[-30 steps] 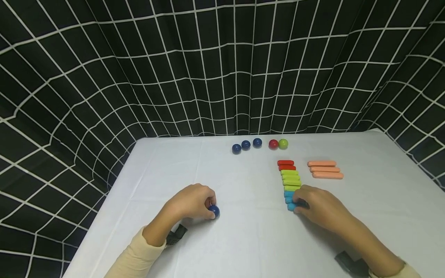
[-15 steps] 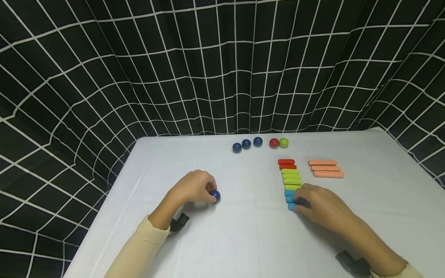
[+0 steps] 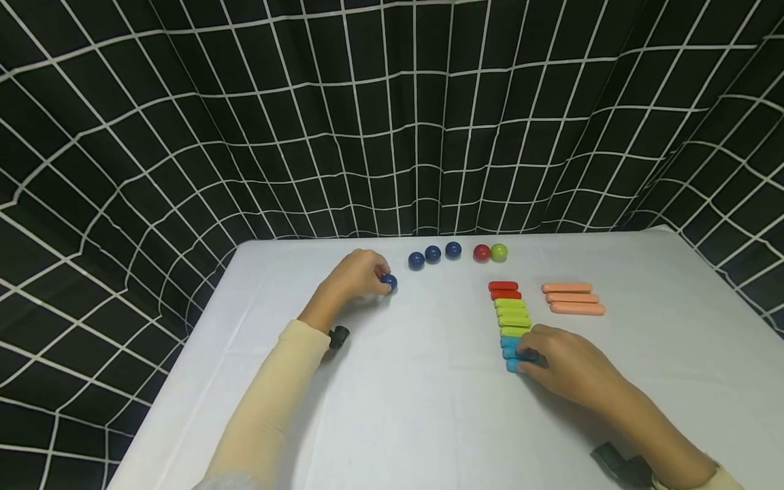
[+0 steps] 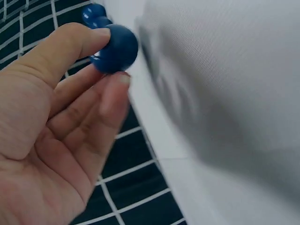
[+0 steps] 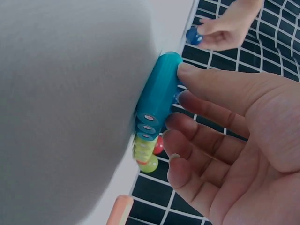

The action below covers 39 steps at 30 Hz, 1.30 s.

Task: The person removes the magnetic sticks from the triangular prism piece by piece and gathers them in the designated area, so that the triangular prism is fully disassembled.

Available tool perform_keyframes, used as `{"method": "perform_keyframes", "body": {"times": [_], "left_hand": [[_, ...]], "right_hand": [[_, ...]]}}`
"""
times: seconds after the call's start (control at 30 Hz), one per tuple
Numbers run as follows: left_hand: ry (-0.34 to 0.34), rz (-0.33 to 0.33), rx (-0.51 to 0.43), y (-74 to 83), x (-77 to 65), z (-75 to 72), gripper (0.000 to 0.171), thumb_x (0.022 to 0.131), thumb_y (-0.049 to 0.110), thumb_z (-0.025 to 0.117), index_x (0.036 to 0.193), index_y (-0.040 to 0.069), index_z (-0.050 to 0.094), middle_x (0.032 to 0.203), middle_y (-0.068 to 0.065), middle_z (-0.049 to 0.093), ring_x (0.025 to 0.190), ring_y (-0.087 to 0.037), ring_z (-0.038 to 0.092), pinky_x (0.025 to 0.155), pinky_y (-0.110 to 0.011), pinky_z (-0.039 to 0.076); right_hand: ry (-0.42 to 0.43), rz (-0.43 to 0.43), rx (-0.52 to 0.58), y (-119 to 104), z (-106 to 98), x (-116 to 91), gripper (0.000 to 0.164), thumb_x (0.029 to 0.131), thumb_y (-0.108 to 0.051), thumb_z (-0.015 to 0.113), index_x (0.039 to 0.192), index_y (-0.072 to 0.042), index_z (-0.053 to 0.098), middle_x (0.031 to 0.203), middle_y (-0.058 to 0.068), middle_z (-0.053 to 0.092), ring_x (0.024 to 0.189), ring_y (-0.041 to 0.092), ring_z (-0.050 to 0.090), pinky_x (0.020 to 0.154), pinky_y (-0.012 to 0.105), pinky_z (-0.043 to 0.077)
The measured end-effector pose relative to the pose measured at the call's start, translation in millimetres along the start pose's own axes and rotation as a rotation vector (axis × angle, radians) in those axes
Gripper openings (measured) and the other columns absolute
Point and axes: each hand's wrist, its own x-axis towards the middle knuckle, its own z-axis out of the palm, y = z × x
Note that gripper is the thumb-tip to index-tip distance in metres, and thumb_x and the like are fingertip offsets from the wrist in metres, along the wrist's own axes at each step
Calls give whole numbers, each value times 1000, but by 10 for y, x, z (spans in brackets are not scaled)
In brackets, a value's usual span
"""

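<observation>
My left hand (image 3: 361, 273) pinches a glossy dark blue ball (image 4: 118, 49) between thumb and fingertips, over the left middle of the table. Ahead of it, at the back, three more blue balls (image 3: 433, 254) lie in a row. On the right side, my right hand (image 3: 569, 361) rests against short blue sticks (image 5: 158, 91), which have pale discs in their ends. Its thumb touches the nearest stick, and the other fingers are loosely bent beside the sticks. Part of these sticks is hidden by the hand in the head view.
Yellow-green sticks (image 3: 513, 313) and red sticks (image 3: 505, 290) continue the column behind the blue ones. To their right lie three longer orange sticks (image 3: 572, 298). A red ball (image 3: 482, 253) and a green ball (image 3: 499, 252) touch at the back. Gridded dark cloth (image 3: 398, 122) surrounds the white table (image 3: 416, 408).
My left hand has carried the blue ball away from me, toward the back row of balls, and slightly right. The right hand has stayed at the blue sticks.
</observation>
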Motion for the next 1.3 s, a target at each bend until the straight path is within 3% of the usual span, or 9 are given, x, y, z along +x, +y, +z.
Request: {"method": "perform_keyframes", "body": {"times": [0.2, 0.4, 0.8, 1.3], "left_hand": [[55, -8, -29, -48, 195, 69, 29, 82, 16, 79, 110, 7, 75, 103, -6, 73, 101, -21, 63, 94, -36, 48], [65, -43, -34, -97, 276, 120, 33, 83, 12, 78, 115, 6, 73, 110, -8, 72, 108, -24, 63, 99, -39, 46], [49, -60, -42, -129, 259, 150, 46, 82, 12, 75, 127, 7, 67, 116, -10, 70, 113, -26, 61, 101, -40, 44], [49, -52, -10, -134, 213, 138, 61, 84, 23, 78, 140, 9, 57, 130, -11, 64, 124, -29, 56, 107, -42, 40]], "right_hand": [[-15, 14, 4, 8, -20, -23, 24, 74, -19, 90, 93, -14, 76, 86, -7, 66, 79, 12, 61, 76, 42, 56], [-10, -2, 9, 16, -13, -31, 22, 75, -19, 89, 92, -14, 75, 86, -8, 65, 78, 11, 60, 74, 41, 56], [-1, -27, -8, 28, -18, -40, 22, 75, -19, 89, 91, -14, 75, 85, -8, 64, 78, 11, 59, 74, 42, 56], [5, -25, -12, 21, -32, -52, 21, 75, -19, 89, 90, -15, 75, 84, -9, 64, 76, 9, 59, 72, 40, 56]]}}
